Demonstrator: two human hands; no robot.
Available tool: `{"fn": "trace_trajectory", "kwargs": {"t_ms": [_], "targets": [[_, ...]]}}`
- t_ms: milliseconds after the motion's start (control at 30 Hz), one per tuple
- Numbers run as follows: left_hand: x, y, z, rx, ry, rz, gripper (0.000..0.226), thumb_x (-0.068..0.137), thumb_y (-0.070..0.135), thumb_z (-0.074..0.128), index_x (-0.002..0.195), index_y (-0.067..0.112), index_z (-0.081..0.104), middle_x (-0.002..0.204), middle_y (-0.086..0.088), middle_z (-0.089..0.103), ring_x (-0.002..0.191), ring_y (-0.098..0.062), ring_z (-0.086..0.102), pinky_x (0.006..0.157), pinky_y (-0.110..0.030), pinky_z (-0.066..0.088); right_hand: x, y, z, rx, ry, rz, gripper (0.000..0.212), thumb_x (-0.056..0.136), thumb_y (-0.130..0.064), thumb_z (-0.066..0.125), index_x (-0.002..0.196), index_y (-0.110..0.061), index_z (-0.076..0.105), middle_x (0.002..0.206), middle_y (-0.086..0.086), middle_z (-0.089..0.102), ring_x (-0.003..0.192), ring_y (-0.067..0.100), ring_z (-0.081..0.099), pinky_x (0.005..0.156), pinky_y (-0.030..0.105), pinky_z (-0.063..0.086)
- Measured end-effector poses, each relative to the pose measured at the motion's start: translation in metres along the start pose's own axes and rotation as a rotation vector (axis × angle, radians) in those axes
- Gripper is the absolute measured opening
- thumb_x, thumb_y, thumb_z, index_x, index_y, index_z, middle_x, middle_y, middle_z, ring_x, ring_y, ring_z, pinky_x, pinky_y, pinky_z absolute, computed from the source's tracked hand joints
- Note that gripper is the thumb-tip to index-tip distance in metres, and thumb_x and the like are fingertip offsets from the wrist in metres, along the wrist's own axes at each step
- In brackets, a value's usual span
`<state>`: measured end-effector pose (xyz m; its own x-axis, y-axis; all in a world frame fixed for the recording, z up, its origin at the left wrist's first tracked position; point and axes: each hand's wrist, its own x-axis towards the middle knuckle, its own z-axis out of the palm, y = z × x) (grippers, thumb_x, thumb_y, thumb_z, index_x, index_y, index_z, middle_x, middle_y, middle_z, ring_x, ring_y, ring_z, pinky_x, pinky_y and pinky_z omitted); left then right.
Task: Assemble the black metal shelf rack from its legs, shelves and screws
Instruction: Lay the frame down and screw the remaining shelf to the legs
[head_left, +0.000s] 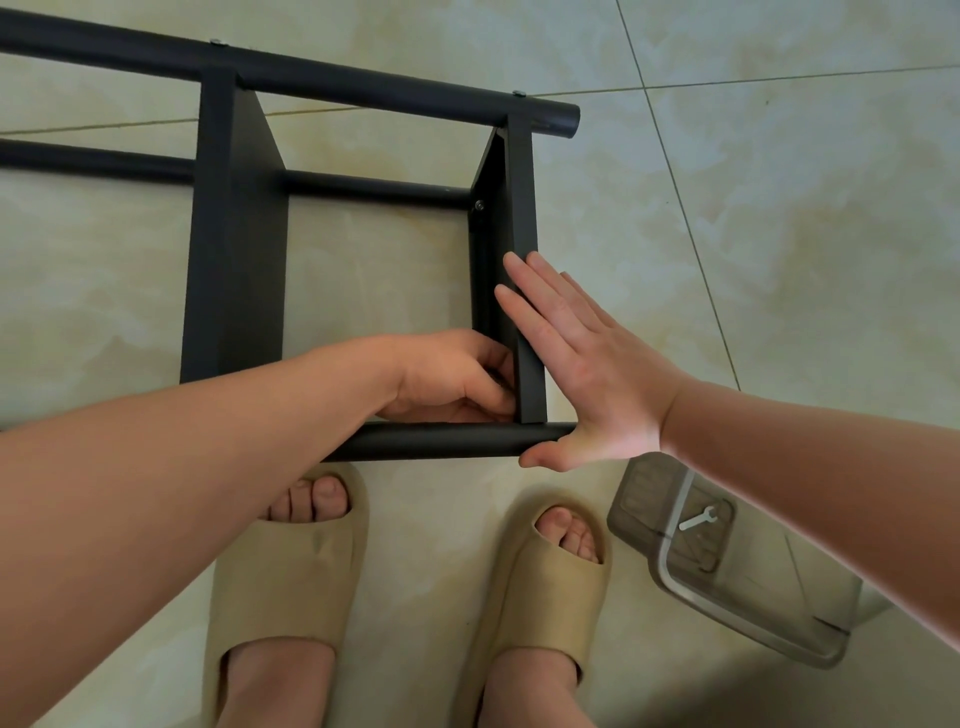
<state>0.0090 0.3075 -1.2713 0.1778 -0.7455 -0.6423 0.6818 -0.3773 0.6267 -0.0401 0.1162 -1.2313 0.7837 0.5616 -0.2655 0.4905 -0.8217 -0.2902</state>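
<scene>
Right hand (587, 364) — flat, fingers straight — pressed outside the end shelf (522, 208); left hand (457, 379) curled inside it, grip's contents indiscernible.

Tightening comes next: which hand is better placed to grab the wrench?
Likely right: the right hand lies flat, holding nothing, and the wrench at the clear box is on its side; the left hand curls at the joint.

Floor: pale glossy tiles (779, 208), thin dark grout lines. Two beige foam slippers, left (280, 587) and right (540, 597), toes exposed. Smoky clear plastic container (727, 587) lies just beside the right slipper.
</scene>
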Motion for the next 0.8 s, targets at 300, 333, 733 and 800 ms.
{"fn": "trace_trajectory", "kwargs": {"t_ms": [300, 333, 733, 800], "targets": [[0.006, 0.005, 0.002, 0.081, 0.082, -0.080, 0.026, 0.089, -0.009, 0.060, 0.115, -0.011, 0.063, 0.106, -0.029, 0.069, 0.092, -0.031, 0.071, 0.093, -0.040, 0.057, 0.000, 0.000, 0.000, -0.002, 0.006, -0.002, 0.132, 0.068, -0.082, 0.059, 0.161, -0.008, 0.001, 0.169, 0.013, -0.011, 0.155, 0.030, -0.013, 0.125, 0.056, 0.011], [0.006, 0.006, 0.002, 0.079, 0.075, -0.082, 0.025, 0.089, -0.010, 0.059, 0.113, -0.009, 0.063, 0.107, -0.029, 0.070, 0.094, -0.032, 0.071, 0.095, -0.041, 0.056, 0.000, 0.000, 0.000, -0.001, 0.005, -0.004, 0.132, 0.068, -0.082, 0.058, 0.161, -0.008, 0.001, 0.169, 0.014, -0.011, 0.155, 0.030, -0.013, 0.125, 0.056, 0.011], [0.005, -0.005, 0.001, 0.083, 0.055, -0.046, 0.012, 0.091, 0.006, 0.063, 0.098, 0.000, 0.072, 0.102, -0.023, 0.073, 0.097, -0.036, 0.070, 0.097, -0.045, 0.051, 0.001, -0.001, 0.000, -0.010, 0.003, -0.003, 0.132, 0.069, -0.081, 0.059, 0.161, -0.006, 0.003, 0.168, 0.016, -0.009, 0.155, 0.031, -0.012, 0.124, 0.057, 0.011], [0.005, -0.006, 0.001, 0.076, 0.054, -0.041, 0.009, 0.091, 0.003, 0.062, 0.094, 0.001, 0.071, 0.093, -0.022, 0.072, 0.088, -0.030, 0.068, 0.093, -0.042, 0.053, 0.001, -0.001, 0.000, -0.010, 0.003, -0.002, 0.131, 0.069, -0.081, 0.059, 0.161, -0.006, 0.003, 0.168, 0.015, -0.009, 0.155, 0.031, -0.012, 0.124, 0.057, 0.012]]}}
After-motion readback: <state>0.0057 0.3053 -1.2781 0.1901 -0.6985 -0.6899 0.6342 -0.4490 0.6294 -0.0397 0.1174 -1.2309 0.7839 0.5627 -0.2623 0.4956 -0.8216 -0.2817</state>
